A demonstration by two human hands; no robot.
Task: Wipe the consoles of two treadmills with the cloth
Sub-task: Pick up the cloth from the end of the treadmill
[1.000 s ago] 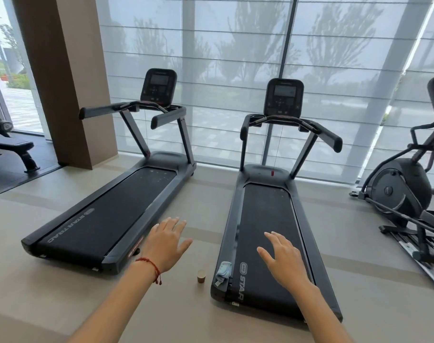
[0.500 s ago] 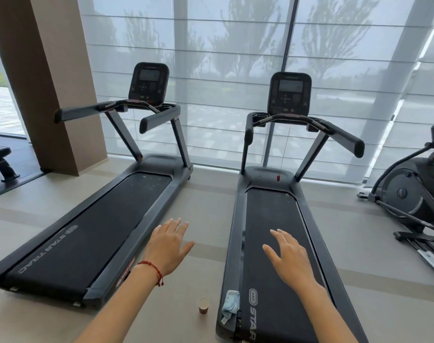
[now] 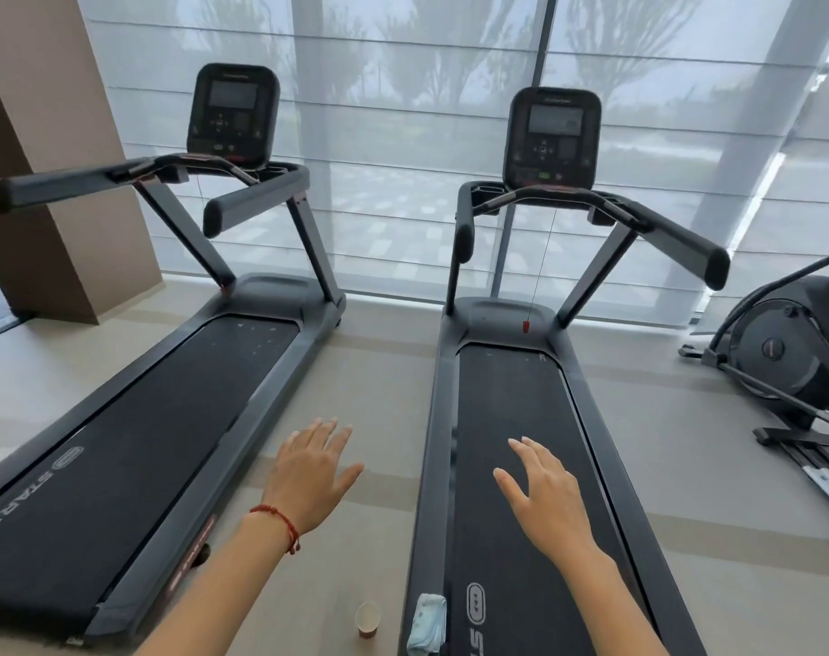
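Note:
Two black treadmills stand side by side facing a shaded window. The left treadmill's console (image 3: 233, 115) and the right treadmill's console (image 3: 551, 138) sit high above the handrails. A light blue cloth (image 3: 427, 627) lies crumpled on the left side rail of the right treadmill, near its rear end. My left hand (image 3: 311, 475), with a red string at the wrist, hovers flat over the floor between the treadmills. My right hand (image 3: 545, 494) hovers over the right treadmill's belt (image 3: 512, 419). Both hands hold nothing, with fingers apart.
A small paper cup (image 3: 367, 618) stands on the floor between the treadmills, just left of the cloth. An elliptical trainer (image 3: 791, 357) stands at the right. A brown pillar (image 3: 48, 134) rises at the left behind the left treadmill.
The view has moved forward towards the treadmills, so both consoles look larger and closer. The cloth and cup have slid down to the bottom edge. Both hands stay raised and open.

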